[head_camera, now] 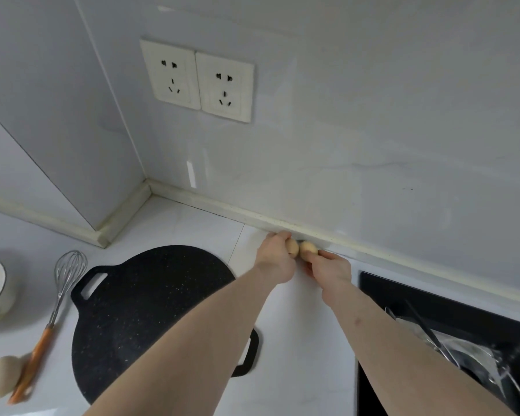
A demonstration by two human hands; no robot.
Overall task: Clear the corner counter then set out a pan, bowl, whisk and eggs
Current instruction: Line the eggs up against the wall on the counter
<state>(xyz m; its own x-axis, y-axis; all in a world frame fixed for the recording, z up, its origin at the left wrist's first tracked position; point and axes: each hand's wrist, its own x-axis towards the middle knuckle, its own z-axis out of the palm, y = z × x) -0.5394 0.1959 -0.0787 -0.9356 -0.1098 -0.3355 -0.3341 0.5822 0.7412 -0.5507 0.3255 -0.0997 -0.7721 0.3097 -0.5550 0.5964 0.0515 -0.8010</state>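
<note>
Where white counter [174, 223] meets grey wall [373, 115], we reach far.
Our left hand [278, 258] and right hand [330, 270] each grasp an egg [308, 248]; pan [150, 310] lies left.

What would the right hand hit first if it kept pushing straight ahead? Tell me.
The right hand, holding an egg, points at the raised strip along the wall's foot; that likely comes first, very close, though depth is uncertain.

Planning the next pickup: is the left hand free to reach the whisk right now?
Probably not yet. The left hand holds an egg by the back wall; the whisk lies unobstructed left of the pan.
</note>
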